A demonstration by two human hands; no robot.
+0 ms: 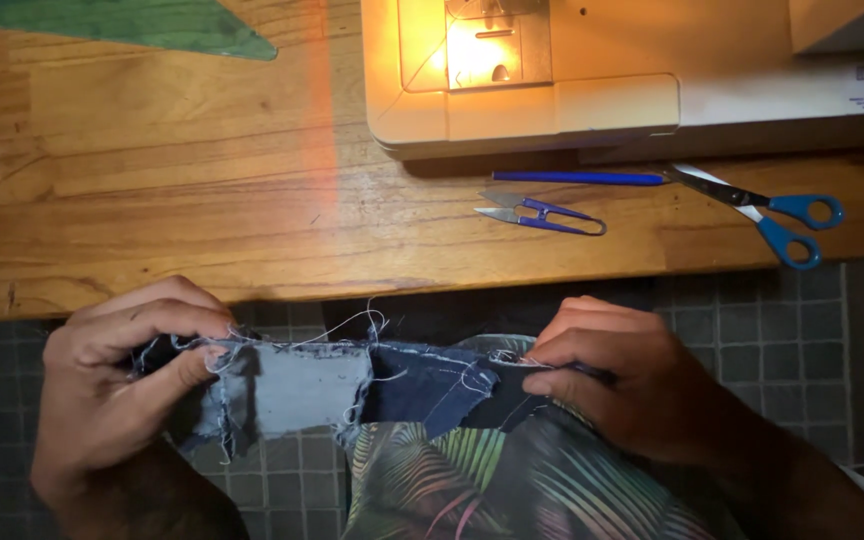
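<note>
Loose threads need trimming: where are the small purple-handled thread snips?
In the head view, the small purple-handled thread snips lie on the wooden table, right of centre, just below the blue pen and left of the blue-handled scissors.

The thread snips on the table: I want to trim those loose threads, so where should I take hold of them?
Grip the thread snips by the purple looped handle, which points right toward the blue scissors. The bare blades point left, so come from above and from the right. The right hand is nearer, though it now pinches the denim strip.
</note>
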